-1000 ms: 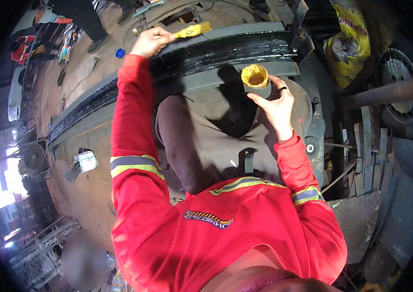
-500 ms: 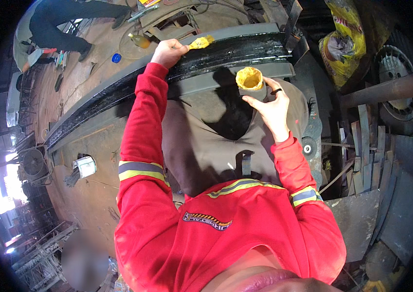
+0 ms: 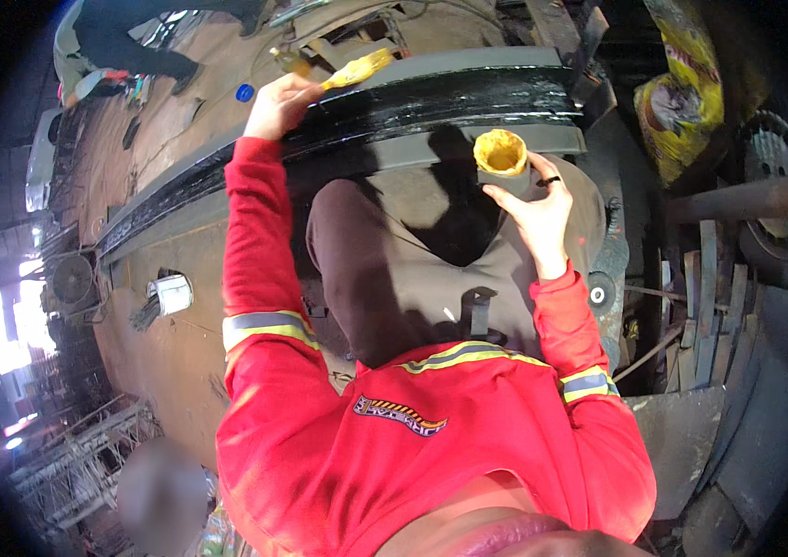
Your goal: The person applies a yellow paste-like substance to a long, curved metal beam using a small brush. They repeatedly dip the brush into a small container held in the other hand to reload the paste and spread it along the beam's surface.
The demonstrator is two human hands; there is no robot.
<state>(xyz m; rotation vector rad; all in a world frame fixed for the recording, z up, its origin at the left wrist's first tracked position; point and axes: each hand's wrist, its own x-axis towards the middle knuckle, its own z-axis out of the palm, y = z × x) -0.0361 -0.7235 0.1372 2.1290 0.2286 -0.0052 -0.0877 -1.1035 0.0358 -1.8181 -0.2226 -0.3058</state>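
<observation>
My left hand (image 3: 280, 104) is closed round the handle of a paintbrush (image 3: 359, 69). Thick yellow paint covers the brush, which points right above the far side of a long metal beam (image 3: 468, 97). Glossy black coats the beam's channel, while its edge strips look grey. Over my lap, my right hand (image 3: 545, 209) grips a grey cup (image 3: 500, 156) by its side. Yellow paint coats the cup's rim and inner wall, and its opening faces up.
Another person's legs (image 3: 124, 42) show at the upper left. Beyond the beam are a blue lid (image 3: 244, 93) and a bottle (image 3: 293, 62). A white bucket (image 3: 174, 293) lies left; a yellow sack (image 3: 686, 93), pipe (image 3: 747, 198) and metal strips (image 3: 709, 297) are right.
My left hand has moved left and slightly nearer with the paintbrush, whose tip now angles up off the black channel. The view has shifted a little; my right hand still holds the cup.
</observation>
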